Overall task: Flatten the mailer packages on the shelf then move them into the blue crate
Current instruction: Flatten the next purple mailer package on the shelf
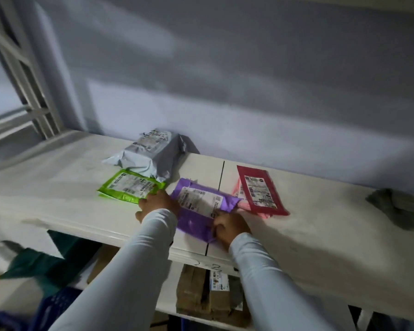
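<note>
Two pale sleeves [261, 278] reach in over the white shelf [308, 235]. Right hand [230, 226] curls round the near edge of the purple mailer [198, 209], gripping it. Left hand [157, 203] lies at that mailer's left edge, touching the green mailer [129, 187]; grip unclear. Five mailers on the shelf: purple, green, grey [151, 151] bulging at the back, red [261, 189] overlapping pink [239, 197]. Grey cloth [394, 206] at far right. Below: cardboard boxes [201, 297], blue crate [55, 306] at bottom left
</note>
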Motion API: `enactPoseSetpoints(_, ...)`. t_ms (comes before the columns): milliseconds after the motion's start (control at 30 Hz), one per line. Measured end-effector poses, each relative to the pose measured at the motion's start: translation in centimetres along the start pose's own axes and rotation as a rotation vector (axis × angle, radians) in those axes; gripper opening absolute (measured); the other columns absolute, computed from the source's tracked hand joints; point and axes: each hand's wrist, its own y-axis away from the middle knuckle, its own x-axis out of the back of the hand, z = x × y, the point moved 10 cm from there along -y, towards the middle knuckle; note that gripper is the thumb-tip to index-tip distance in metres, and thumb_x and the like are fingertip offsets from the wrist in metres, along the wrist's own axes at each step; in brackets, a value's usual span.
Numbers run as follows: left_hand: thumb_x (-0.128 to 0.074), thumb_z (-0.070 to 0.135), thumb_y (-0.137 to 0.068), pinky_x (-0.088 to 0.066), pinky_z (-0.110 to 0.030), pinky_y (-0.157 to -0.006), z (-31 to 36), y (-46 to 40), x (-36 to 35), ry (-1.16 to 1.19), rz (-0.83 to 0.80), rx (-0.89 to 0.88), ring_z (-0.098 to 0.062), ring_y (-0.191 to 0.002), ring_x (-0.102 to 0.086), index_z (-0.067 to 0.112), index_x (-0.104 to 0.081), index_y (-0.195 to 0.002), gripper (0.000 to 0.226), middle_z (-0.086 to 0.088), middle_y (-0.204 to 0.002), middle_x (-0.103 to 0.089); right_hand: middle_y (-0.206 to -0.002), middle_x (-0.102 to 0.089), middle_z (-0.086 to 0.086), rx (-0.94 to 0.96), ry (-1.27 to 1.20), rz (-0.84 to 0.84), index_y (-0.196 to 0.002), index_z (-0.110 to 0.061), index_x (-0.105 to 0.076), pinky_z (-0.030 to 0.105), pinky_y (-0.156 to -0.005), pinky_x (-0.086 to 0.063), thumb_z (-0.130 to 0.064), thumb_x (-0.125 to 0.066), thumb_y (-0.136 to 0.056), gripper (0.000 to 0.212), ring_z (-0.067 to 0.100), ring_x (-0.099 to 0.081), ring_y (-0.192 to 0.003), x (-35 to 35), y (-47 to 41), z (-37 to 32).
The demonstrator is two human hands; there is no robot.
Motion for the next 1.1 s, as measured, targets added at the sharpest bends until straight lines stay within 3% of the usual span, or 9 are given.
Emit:
enactPoseSetpoints(167,-0.044,0.033,-0.089,-0.038,-0.046,-0.097,1.1,0.2,-2.2,-0.052,-0.08,-0.142,-0.03,-0.125,-0.043,0.028,-0.044,-0.128,0.039,-0.007,-0.134,-0.047,-0.086,-0.067,0.018,-0.058,0.05,0.26,-0.072,-0.004,-0.065,0.025,-0.064,-0.039,-0.011,-0.049,-0.082,0.02,0.032,-0.062,-0.081,3.0,-0.7,-0.2)
enactPoseSetpoints(267,-0.04,0.04,-0.087,-0.036,-0.043,-0.094,1.0,0.6,-2.3,-0.081,-0.04,-0.104,-0.026,-0.118,-0.051,0.032,-0.046,-0.124,0.038,-0.004,-0.125,-0.056,-0.097,-0.065,0.009,-0.089,0.093,0.334,-0.078,-0.012,-0.065,0.031,-0.081,-0.043,-0.017,-0.047,-0.083,0.019,0.031,-0.059,-0.096,3.1,-1.1,-0.1)
enactPoseSetpoints(367,-0.036,0.042,-0.091,-0.036,-0.042,-0.094,1.4,0.5,-1.2,-0.23,0.068,-0.11,-0.027,-0.121,-0.046,0.032,-0.052,-0.124,0.039,-0.005,-0.129,-0.051,-0.113,-0.061,-0.003,-0.242,0.309,0.298,-0.096,-0.024,-0.065,0.047,-0.102,-0.032,-0.029,-0.047,-0.083,0.023,0.027,-0.049,-0.115,2.8,-1.3,0.7)
enactPoseSetpoints(500,-0.041,0.037,-0.092,-0.036,-0.043,-0.098,4.1,0.6,-0.2,-0.265,0.217,-0.306,-0.032,-0.127,-0.036,0.027,-0.046,-0.128,0.038,-0.008,-0.139,-0.039,-0.123,-0.055,-0.001,-0.166,0.28,0.337,-0.11,-0.024,-0.061,0.054,-0.107,-0.026,-0.026,-0.052,-0.082,0.029,0.029,-0.042,-0.124,2.7,-2.8,-0.2)
enactPoseSetpoints(667,-0.031,0.046,-0.095,-0.016,-0.042,-0.116,7.4,0.8,-4.4,-0.233,0.041,-0.551,-0.022,-0.147,-0.008,0.032,-0.02,-0.148,0.056,0.001,-0.16,-0.007,-0.159,-0.011,-0.007,-0.076,0.244,0.068,-0.149,-0.028,-0.02,0.051,-0.118,-0.002,-0.033,-0.026,-0.099,0.05,0.019,-0.006,-0.147,-1.2,-6.3,-0.8)
enactPoseSetpoints(767,-0.024,0.044,-0.097,-0.006,-0.042,-0.119,7.1,0.4,-6.9,-0.217,-0.005,-0.564,-0.016,-0.148,-0.002,0.033,-0.011,-0.151,0.056,0.008,-0.16,-0.003,-0.157,-0.021,-0.005,-0.067,0.236,0.08,-0.149,-0.03,-0.024,0.044,-0.119,-0.011,-0.046,-0.003,-0.089,0.065,0.019,-0.017,-0.146,-2.7,-6.7,-0.1)
enactPoseSetpoints(867,-0.013,0.051,-0.092,-0.004,-0.043,-0.12,6.5,-0.2,-7.5,-0.223,0.041,-0.548,-0.015,-0.148,0.0,0.035,-0.007,-0.151,0.061,0.011,-0.16,-0.005,-0.137,-0.055,-0.004,-0.078,0.237,0.246,-0.132,-0.03,-0.055,0.049,-0.106,-0.037,-0.043,-0.019,-0.087,0.059,0.022,-0.052,-0.127,-1.6,-6.8,0.1)
enactPoseSetpoints(1000,0.011,0.053,-0.07,-0.004,-0.04,-0.119,6.7,0.0,-7.1,-0.206,0.1,-0.564,-0.016,-0.148,-0.004,0.034,-0.01,-0.151,0.086,0.01,-0.159,-0.009,-0.157,-0.022,-0.01,-0.052,0.222,0.164,-0.148,-0.037,-0.023,0.044,-0.119,-0.01,-0.05,0.007,-0.079,0.076,0.016,-0.015,-0.146,-2.9,-6.9,0.1)
enactPoseSetpoints(1100,0.014,0.052,-0.07,-0.004,-0.038,-0.119,6.7,0.0,-7.2,-0.219,0.094,-0.568,-0.016,-0.148,-0.003,0.032,-0.01,-0.151,0.087,0.008,-0.16,-0.008,-0.157,-0.02,-0.01,-0.067,0.209,0.203,-0.148,-0.038,-0.019,0.041,-0.119,-0.006,-0.051,0.01,-0.075,0.08,0.016,-0.012,-0.146,-2.2,-7.0,0.3)
